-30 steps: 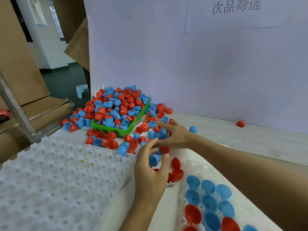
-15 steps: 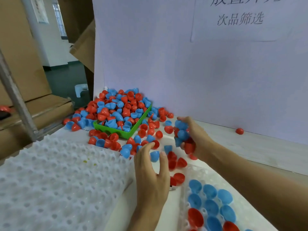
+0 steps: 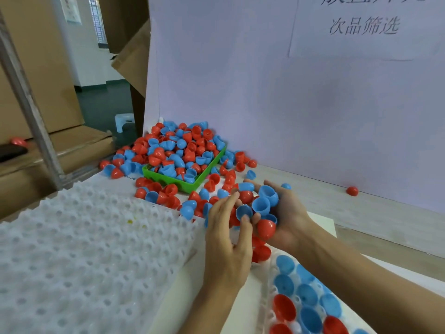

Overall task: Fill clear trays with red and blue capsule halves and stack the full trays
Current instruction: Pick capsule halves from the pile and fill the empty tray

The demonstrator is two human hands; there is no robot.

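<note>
Two hands meet over a pale tabletop strewn with capsule halves, a lilac backboard with printed characters behind and cardboard boxes to the left

The right hand is cupped palm-up around a handful of blue and red halves — the left hand reaches in just beside it, thumb and fingers pinching one blue half; a green tray further back is heaped with more halves, a clear tray at the lower right holds blue and red halves open side up, a stack of white dimpled trays lies at the left, and one red half sits alone by the backboard
</note>
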